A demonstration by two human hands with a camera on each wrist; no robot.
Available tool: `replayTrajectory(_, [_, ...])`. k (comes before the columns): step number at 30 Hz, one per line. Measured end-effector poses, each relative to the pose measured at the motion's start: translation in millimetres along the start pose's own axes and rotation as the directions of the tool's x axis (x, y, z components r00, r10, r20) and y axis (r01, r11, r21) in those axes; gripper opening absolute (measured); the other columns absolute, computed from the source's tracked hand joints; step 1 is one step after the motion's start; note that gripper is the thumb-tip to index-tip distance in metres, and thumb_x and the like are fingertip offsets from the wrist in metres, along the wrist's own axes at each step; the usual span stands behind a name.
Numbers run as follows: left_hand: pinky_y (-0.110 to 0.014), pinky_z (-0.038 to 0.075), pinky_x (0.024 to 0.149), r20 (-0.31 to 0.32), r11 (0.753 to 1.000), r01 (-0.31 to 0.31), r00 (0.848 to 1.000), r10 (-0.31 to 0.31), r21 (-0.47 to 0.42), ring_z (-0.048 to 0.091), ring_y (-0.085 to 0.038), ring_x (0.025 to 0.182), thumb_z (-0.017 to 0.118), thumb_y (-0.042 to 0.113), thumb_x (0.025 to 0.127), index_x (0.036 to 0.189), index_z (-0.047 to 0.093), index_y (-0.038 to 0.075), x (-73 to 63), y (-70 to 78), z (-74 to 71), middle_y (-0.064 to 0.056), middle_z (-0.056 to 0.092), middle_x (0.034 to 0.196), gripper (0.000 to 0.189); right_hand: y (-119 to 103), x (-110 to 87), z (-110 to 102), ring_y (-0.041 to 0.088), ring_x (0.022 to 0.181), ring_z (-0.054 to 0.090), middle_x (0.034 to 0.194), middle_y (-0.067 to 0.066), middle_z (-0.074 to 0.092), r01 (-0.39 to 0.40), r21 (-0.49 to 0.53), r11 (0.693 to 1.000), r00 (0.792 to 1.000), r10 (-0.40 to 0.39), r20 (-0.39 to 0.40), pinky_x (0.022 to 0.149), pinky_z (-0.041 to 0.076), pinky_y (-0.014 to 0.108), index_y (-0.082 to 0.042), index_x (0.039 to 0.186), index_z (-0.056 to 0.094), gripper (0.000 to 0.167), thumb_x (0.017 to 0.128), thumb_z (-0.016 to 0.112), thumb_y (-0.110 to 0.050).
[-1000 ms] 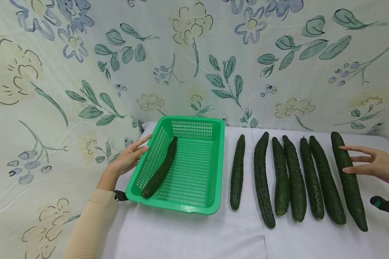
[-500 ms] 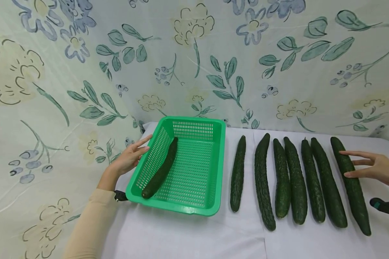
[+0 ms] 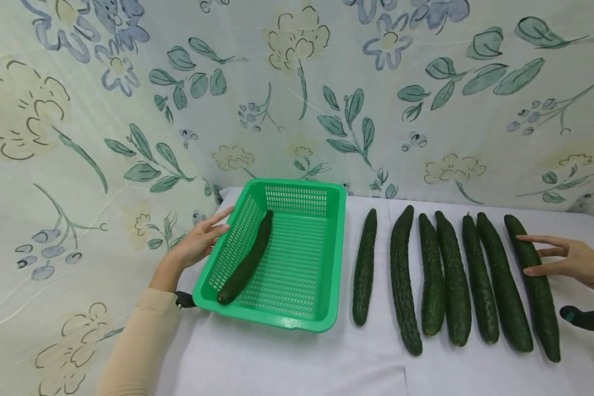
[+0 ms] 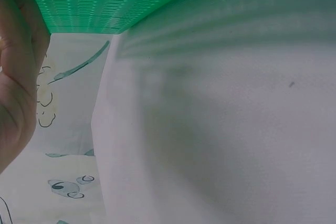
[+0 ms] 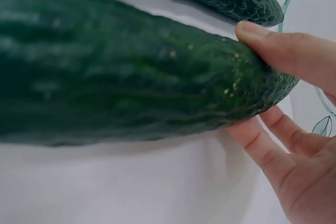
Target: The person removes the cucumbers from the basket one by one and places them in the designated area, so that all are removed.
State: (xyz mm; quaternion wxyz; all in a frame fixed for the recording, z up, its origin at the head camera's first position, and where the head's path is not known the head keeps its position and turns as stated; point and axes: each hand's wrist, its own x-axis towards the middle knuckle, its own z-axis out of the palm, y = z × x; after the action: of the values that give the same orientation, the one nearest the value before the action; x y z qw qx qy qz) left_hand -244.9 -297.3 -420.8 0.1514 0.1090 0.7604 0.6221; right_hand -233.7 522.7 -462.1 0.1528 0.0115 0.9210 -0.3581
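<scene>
My left hand [image 3: 195,245] touches the left rim of a green plastic basket [image 3: 329,324] with its fingers straight; in the left wrist view this hand [image 4: 16,77] lies against the slotted basket wall [image 4: 89,3]. Inside the basket, along its left side, is one dark green cucumber [image 3: 247,261]. At the far right my right hand [image 3: 574,261] pinches the outermost cucumber [image 3: 539,300] of a row. The right wrist view shows the thumb along one side of this cucumber [image 5: 131,72] and fingertips [image 5: 244,129] at the other side.
Several more cucumbers [image 3: 406,280] lie side by side between basket and right hand, a lone one [image 3: 363,269] nearest the basket. White cloth [image 3: 287,363] covers the table. A floral curtain [image 3: 277,137] hangs behind and at the left.
The rightmost cucumber has moved slightly toward the near edge with my right hand on it. The left hand keeps its place on the basket. The whole view has shifted a little.
</scene>
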Motion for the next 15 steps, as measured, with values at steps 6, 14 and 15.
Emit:
replayTrajectory(6, [-0.024,0.032,0.045,-0.004,1.000,0.004,1.000,-0.004,0.004,0.027,-0.009,0.050,0.050,0.027,0.107,0.160,0.027,0.029,0.1,0.9,1.0,-0.012,0.050,0.113,0.057,-2.4,-1.8,3.6,0.068,0.126,0.012,0.155,0.038,-0.011,-0.001,0.000,1.000,1.000,0.001,-0.018,0.082,0.030,0.080,-0.035,0.161,0.006,0.114,0.078,0.084,-0.040])
replayTrajectory(14, [-0.023,0.031,0.045,0.005,1.000,-0.002,1.000,0.002,0.003,0.027,-0.009,0.049,0.050,0.027,0.107,0.160,0.027,0.029,0.4,0.0,0.0,-0.018,0.042,0.140,0.058,-0.1,-0.9,7.7,0.066,0.124,0.015,0.150,0.045,-0.001,0.003,-0.031,1.000,0.999,-0.004,-0.046,0.081,0.037,0.074,-0.031,0.161,0.006,0.112,0.080,0.082,-0.046])
replayTrajectory(15, [-0.024,0.031,0.045,0.004,1.000,-0.005,1.000,0.005,0.003,0.027,-0.009,0.048,0.050,0.027,0.107,0.160,0.027,0.029,0.6,-0.2,0.1,-0.015,0.045,0.136,0.058,0.9,-0.5,8.4,0.067,0.123,0.015,0.149,0.046,0.001,0.005,-0.032,0.999,0.999,-0.007,-0.050,0.081,0.039,0.073,-0.031,0.161,0.006,0.111,0.081,0.082,-0.046])
